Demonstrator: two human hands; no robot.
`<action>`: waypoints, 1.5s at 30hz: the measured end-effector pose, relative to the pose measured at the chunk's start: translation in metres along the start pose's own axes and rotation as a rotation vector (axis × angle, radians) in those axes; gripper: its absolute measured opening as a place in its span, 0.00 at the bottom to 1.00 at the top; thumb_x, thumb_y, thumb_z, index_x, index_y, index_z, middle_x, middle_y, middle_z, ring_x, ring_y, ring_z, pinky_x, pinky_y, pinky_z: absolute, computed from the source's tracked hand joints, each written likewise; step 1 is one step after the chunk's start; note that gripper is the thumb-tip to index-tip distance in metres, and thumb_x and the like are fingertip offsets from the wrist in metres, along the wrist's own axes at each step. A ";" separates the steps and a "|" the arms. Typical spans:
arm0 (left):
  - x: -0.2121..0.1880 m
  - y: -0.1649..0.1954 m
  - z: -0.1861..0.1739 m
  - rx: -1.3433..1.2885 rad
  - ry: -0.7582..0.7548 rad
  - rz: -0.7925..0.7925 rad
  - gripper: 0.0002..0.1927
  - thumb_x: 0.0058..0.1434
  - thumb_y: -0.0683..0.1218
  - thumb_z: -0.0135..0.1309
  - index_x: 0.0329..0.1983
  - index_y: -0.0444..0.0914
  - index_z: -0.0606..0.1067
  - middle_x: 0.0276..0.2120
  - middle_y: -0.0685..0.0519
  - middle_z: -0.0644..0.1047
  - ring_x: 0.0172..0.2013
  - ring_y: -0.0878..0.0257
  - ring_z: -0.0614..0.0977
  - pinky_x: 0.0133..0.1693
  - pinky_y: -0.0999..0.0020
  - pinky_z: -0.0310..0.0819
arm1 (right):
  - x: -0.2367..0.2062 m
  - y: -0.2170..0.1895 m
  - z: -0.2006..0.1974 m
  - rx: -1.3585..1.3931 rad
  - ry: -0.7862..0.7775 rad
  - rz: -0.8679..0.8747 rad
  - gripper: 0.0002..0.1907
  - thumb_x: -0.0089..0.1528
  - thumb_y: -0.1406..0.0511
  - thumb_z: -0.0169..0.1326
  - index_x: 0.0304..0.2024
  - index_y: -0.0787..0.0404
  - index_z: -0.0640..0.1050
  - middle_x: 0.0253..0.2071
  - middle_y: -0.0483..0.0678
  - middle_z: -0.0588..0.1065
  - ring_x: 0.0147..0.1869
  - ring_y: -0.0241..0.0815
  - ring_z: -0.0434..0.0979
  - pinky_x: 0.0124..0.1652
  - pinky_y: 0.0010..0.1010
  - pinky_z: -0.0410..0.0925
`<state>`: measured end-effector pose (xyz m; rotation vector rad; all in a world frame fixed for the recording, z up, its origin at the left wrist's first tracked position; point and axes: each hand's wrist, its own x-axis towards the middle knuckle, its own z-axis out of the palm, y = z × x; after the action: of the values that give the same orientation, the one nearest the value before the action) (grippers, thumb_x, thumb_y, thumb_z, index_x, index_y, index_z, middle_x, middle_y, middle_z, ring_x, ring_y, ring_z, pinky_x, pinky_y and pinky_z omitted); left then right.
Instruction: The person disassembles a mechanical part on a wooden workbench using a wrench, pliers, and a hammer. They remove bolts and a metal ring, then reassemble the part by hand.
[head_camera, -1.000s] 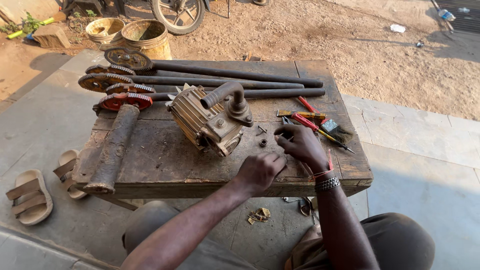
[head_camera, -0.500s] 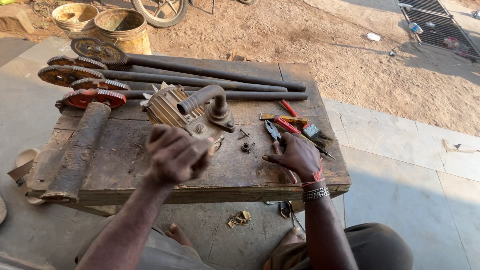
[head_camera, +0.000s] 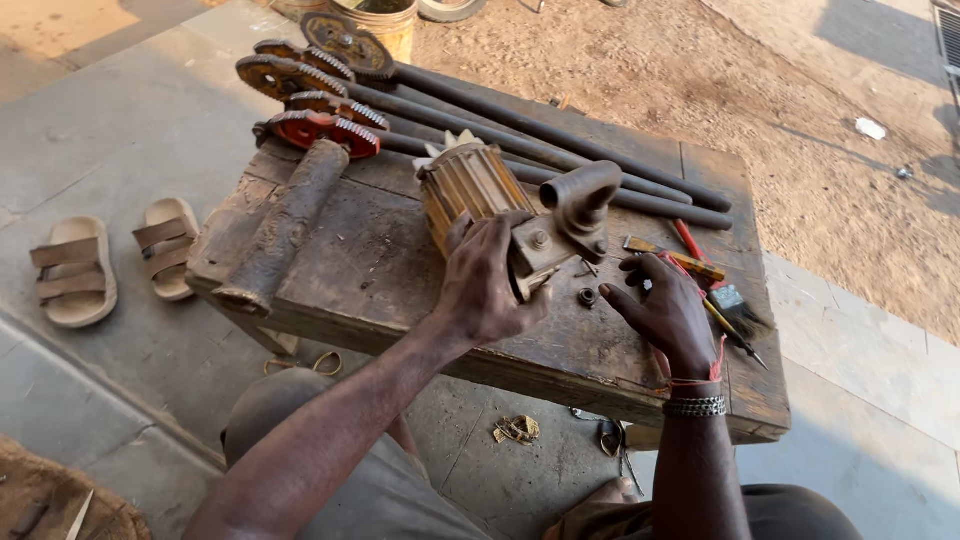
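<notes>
A rusty finned pump motor (head_camera: 470, 185) with a curved pipe outlet (head_camera: 583, 200) lies on a worn wooden table (head_camera: 350, 270). My left hand (head_camera: 485, 280) rests on the motor's near end, fingers spread over its body. My right hand (head_camera: 665, 310) hovers low over the table to the right of the motor, fingers curled beside a small nut (head_camera: 587, 296). Whether it pinches a small part is hidden.
Long shafts with gear wheels (head_camera: 320, 125) lie across the table's back. A thick rusty cylinder (head_camera: 285, 225) sits at the left. Screwdrivers and pliers (head_camera: 700, 265) lie at the right. Sandals (head_camera: 75, 270) sit on the floor at the left. Small scraps (head_camera: 517, 430) lie under the table.
My left hand has moved from above the table onto the motor. My right hand stays by the small parts. The view has shifted.
</notes>
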<state>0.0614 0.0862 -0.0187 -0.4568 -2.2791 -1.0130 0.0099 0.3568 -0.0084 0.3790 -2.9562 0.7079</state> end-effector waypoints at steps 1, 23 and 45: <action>0.003 -0.001 -0.008 -0.042 -0.031 -0.026 0.40 0.43 0.51 0.68 0.57 0.33 0.66 0.42 0.44 0.78 0.46 0.51 0.80 0.64 0.39 0.64 | 0.000 -0.003 0.001 0.006 0.005 -0.034 0.28 0.54 0.50 0.66 0.48 0.60 0.80 0.41 0.50 0.81 0.42 0.47 0.82 0.44 0.40 0.72; 0.028 -0.056 -0.093 -0.290 -0.329 -0.221 0.41 0.49 0.46 0.71 0.66 0.39 0.68 0.54 0.48 0.79 0.56 0.57 0.80 0.60 0.56 0.74 | -0.028 0.048 -0.017 -0.313 -0.188 0.214 0.30 0.45 0.44 0.68 0.43 0.53 0.82 0.43 0.51 0.79 0.47 0.52 0.81 0.45 0.43 0.72; 0.010 -0.033 -0.054 0.013 -0.102 -0.158 0.71 0.36 0.51 0.81 0.75 0.42 0.43 0.66 0.37 0.60 0.65 0.41 0.65 0.64 0.38 0.64 | -0.053 -0.082 0.028 1.599 0.016 0.040 0.30 0.54 0.73 0.53 0.57 0.69 0.57 0.32 0.46 0.67 0.21 0.33 0.61 0.16 0.24 0.58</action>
<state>0.0570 0.0242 -0.0019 -0.3344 -2.4425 -1.0730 0.0818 0.2851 -0.0045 0.3111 -1.6596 2.7867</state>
